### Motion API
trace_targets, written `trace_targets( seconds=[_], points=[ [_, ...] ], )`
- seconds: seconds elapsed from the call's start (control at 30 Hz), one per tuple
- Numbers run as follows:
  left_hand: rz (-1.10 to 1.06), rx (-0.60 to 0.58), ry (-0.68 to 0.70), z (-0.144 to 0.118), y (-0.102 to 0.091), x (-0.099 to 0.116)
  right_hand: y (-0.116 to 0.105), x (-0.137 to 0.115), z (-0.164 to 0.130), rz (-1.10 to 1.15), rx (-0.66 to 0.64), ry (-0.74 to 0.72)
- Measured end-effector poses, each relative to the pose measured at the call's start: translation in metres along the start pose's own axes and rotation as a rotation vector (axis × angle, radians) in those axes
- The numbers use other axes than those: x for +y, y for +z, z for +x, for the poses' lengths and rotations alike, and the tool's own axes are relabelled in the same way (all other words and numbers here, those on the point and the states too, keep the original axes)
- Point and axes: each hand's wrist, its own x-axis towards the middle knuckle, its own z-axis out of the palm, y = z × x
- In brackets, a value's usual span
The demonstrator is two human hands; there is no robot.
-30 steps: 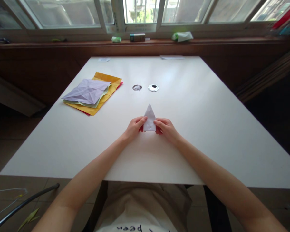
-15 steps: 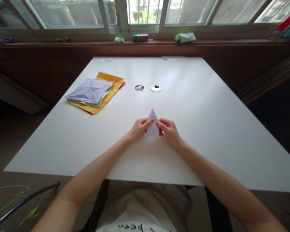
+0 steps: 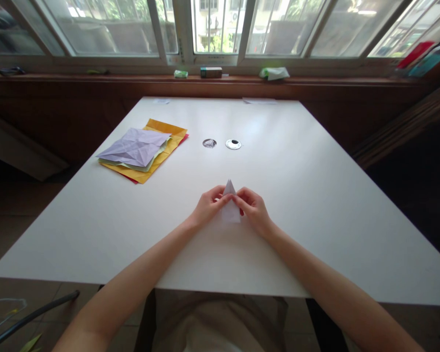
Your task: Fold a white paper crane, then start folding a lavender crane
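A small folded white paper [image 3: 231, 213], pointed at its far end, is held upright or nearly so over the near middle of the table. My left hand [image 3: 211, 203] pinches it from the left side, thumb across its face. From the right, my right hand [image 3: 253, 207] grips its edge between thumb and fingers. Both thumbs almost meet on the paper, just below the tip. The fingers behind the paper are partly hidden.
On the white table [image 3: 315, 225], a stack of creased lilac [image 3: 134, 146], green and yellow papers [image 3: 168, 128] lies at left. Two round holes [image 3: 209, 143], one with a silvery rim [image 3: 233, 144], sit beyond my hands. Small items, including a box [image 3: 211, 72], line the windowsill.
Both thumbs have come closer together on the folded paper, the right one now lying over its face near the tip. The camera view has tilted up slightly.
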Motion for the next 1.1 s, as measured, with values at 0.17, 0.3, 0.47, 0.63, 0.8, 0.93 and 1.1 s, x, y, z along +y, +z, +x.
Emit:
trace_targets(
  seconds=[0.17, 0.3, 0.47, 0.63, 0.8, 0.93, 1.1],
  points=[
    [-0.066, 0.021, -0.015, -0.004, -0.001, 0.001, 0.003, 0.003, -0.003, -0.097, -0.057, -0.014],
    [-0.102, 0.032, -0.016, -0.01, -0.003, 0.007, 0.005, 0.001, -0.005, -0.113, -0.1, -0.027],
    [-0.114, 0.036, -0.048, -0.014, -0.006, 0.012, 0.009, 0.0, -0.007, -0.116, -0.122, -0.041],
    [-0.153, 0.043, -0.056, -0.016, -0.005, 0.015, 0.011, 0.002, -0.01, -0.195, -0.083, -0.115],
    [-0.155, -0.007, -0.044, -0.017, -0.007, 0.018, 0.012, 0.001, -0.013, -0.315, -0.025, -0.286],
    [-0.127, -0.001, 0.022, -0.019, -0.009, 0.022, 0.012, 0.0, -0.015, -0.436, 0.028, -0.523],
    [-0.115, -0.045, 0.059, -0.022, -0.01, 0.029, 0.011, -0.004, -0.018, -0.472, 0.079, -0.685]
  ],
)
